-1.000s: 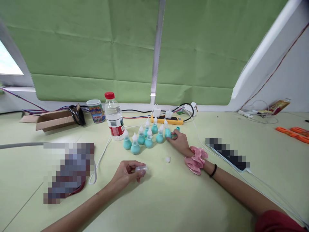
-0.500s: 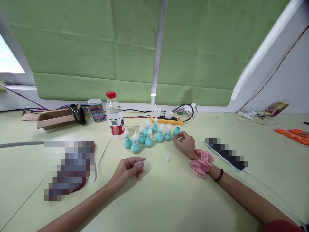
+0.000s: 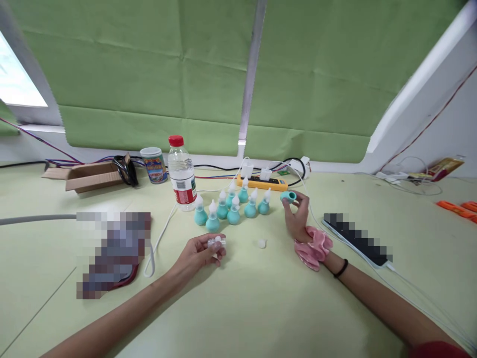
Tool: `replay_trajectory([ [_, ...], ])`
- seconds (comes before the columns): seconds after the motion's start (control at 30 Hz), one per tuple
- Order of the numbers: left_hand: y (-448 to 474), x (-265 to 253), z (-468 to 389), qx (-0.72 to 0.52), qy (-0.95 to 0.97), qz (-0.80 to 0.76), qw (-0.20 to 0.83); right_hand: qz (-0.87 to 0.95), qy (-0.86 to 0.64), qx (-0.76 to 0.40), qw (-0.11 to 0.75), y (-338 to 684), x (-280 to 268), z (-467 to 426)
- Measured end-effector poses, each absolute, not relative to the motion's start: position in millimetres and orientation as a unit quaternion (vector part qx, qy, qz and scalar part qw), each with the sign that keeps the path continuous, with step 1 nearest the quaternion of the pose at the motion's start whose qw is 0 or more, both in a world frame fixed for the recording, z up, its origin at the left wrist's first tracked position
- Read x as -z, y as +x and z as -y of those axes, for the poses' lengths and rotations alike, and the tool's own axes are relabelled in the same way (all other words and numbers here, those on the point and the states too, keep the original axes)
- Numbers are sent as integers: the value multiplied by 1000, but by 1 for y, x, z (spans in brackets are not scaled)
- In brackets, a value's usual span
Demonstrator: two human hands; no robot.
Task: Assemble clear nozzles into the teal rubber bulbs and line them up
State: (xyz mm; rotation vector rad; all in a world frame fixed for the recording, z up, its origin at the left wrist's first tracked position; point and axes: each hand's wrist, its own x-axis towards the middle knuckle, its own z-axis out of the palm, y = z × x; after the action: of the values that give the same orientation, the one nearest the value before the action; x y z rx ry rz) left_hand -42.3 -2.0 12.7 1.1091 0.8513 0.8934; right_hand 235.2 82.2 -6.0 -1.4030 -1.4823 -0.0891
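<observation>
My left hand point(image 3: 204, 251) is closed on a small clear plastic piece point(image 3: 219, 242), held low over the table in front of the bulbs. Between the fingers and thumb of my right hand point(image 3: 297, 219) is a teal rubber bulb point(image 3: 286, 196), tipped so that its round opening shows. Several teal bulbs with clear nozzle tops point(image 3: 233, 214) stand upright in a group between my hands, toward the back. A small translucent cap point(image 3: 262, 243) lies on the table between my two hands.
A water bottle point(image 3: 181, 179) with a red cap and a printed can point(image 3: 154, 166) stand behind on the left, near an open cardboard box point(image 3: 95, 177). Behind the bulbs lies a yellow power strip point(image 3: 268, 184). Phones lie left point(image 3: 112, 258) and right point(image 3: 357, 241), with cables.
My right hand has picked up the lone teal bulb from the table and tilted it. The left hand has turned the clear piece a little. The whole view has shifted slightly.
</observation>
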Motion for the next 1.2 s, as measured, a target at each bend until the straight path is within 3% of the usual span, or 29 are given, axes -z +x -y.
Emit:
replay_trajectory([
  [0.07, -43, -16, 4, -401, 512, -393, 650, 671, -453, 68, 583, 222, 1, -63],
  [0.23, -43, -26, 8, -400, 562, -415, 593, 885, -198, 68, 416, 173, 0, -14],
  [0.33, -41, -32, 12, -411, 568, -386, 600, 922, -231, 25, 309, 147, -2, 3],
  [0.5, -39, -33, 14, -422, 591, -365, 582, 868, -322, -135, 353, 133, -5, 7],
  [0.67, -38, -30, 15, -452, 581, -381, 559, 826, -381, -208, 360, 134, -3, 6],
  [0.97, -38, -35, 17, -424, 603, -446, 507, 796, -405, -184, 411, 133, -2, 3],
  [1.2, -39, -30, 18, -413, 660, -443, 444, 847, -380, -70, 366, 137, 4, 2],
])
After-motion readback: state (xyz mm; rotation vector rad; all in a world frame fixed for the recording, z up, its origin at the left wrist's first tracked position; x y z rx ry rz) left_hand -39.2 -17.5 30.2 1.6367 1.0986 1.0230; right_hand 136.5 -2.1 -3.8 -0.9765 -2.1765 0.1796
